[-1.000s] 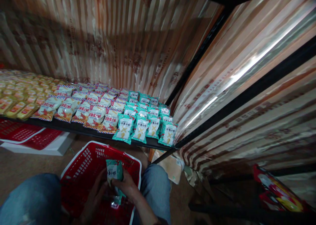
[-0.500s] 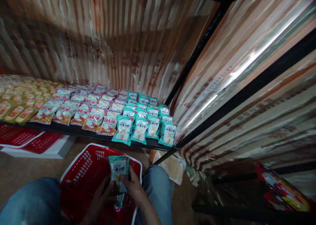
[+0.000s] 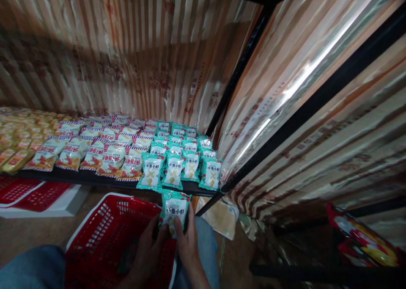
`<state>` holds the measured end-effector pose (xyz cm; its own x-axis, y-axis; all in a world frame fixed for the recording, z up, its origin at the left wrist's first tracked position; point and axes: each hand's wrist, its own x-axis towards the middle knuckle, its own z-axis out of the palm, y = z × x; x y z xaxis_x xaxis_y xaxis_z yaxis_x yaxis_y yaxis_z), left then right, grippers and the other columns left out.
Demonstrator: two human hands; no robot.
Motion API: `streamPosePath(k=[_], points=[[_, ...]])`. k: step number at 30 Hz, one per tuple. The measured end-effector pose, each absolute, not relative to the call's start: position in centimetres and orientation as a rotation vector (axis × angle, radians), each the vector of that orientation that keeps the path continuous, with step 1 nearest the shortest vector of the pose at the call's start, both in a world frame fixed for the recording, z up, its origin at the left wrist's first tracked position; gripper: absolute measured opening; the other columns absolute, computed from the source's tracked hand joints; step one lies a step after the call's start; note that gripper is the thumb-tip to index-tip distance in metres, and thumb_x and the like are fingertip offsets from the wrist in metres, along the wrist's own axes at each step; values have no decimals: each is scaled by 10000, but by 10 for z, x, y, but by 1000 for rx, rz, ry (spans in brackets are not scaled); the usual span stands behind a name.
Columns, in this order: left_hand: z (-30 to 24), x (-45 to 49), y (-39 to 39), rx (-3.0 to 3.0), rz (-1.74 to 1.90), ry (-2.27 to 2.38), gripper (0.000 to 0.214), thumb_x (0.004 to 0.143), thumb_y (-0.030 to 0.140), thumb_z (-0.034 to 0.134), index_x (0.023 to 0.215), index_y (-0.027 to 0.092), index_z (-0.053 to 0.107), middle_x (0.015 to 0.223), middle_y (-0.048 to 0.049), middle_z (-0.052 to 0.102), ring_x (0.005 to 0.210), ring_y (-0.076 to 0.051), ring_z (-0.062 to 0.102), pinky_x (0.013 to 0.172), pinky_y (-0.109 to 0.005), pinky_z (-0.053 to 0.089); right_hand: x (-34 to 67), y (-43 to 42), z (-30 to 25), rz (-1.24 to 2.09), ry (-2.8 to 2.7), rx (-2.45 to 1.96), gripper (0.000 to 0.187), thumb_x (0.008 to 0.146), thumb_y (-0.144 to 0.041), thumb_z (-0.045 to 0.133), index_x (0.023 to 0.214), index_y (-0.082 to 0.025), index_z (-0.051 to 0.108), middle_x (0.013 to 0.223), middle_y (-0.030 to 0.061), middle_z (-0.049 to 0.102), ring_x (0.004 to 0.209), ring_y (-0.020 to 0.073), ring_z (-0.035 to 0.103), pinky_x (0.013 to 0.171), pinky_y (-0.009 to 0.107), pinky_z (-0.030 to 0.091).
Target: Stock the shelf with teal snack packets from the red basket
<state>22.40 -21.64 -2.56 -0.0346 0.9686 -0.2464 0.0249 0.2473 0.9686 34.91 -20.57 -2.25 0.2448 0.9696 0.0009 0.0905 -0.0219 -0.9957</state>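
Both my hands grip one teal and white snack bag [image 3: 174, 204], held upright by its lower half with the printed front towards me. My left hand [image 3: 151, 242] closes on its left side, and my right hand [image 3: 187, 234] has the thumb across the front. Below the hands stands a red plastic basket [image 3: 95, 234] with a white rim, between my knees. A dim teal bag [image 3: 127, 257] lies inside it, partly hidden by my left arm. Just beyond the held bag, rows of matching teal bags [image 3: 175, 170] stand on a black shelf [image 3: 95, 178].
White and orange snack bags [image 3: 109, 158] and yellow packs [image 3: 19, 158] fill the shelf to the left. A second red basket [image 3: 25, 191] sits under it on a white box [image 3: 63, 204]. Black metal posts [image 3: 241, 69] frame the corner, and red packages [image 3: 361, 238] lie at lower right.
The snack bag in my hands has moved up and right, from over the basket towards the shelf's front edge. The view has shifted slightly.
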Motion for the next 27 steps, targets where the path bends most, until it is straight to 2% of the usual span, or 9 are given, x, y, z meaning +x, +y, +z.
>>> streamPosePath(k=[6, 14, 18, 27], points=[[-6, 252, -200, 1021, 1117, 1284, 498, 755, 489, 592, 1144, 177, 601, 1225, -107, 627, 1187, -292, 531, 992, -346, 408, 371, -201, -24, 872, -1061, -1431, 712, 808, -615, 504, 1371, -193, 396, 1444, 103, 412, 1353, 271, 334, 1115, 426, 258], [-13, 274, -194, 1078, 1067, 1322, 507, 791, 433, 553, 1220, 163, 551, 1301, -130, 570, 1260, -289, 469, 1037, -386, 377, 388, -198, -25, 783, -950, -1502, 689, 818, -610, 467, 1345, -169, 424, 1396, 129, 472, 1311, 258, 402, 1040, 386, 359], [-15, 281, -191, 1151, 1140, 1327, 473, 843, 399, 475, 1256, 171, 513, 1321, -116, 553, 1248, -252, 486, 1036, -401, 385, 391, -193, -27, 738, -905, -1531, 689, 814, -597, 476, 1342, -156, 435, 1382, 138, 486, 1274, 270, 445, 1021, 402, 377], [-22, 289, -185, 1267, 1181, 1321, 403, 855, 330, 452, 1224, 184, 523, 1284, -114, 577, 1213, -234, 518, 1021, -420, 407, 398, -183, -27, 742, -836, -1460, 678, 835, -544, 489, 1371, -150, 358, 1360, 158, 496, 1189, 245, 523, 896, 342, 471]])
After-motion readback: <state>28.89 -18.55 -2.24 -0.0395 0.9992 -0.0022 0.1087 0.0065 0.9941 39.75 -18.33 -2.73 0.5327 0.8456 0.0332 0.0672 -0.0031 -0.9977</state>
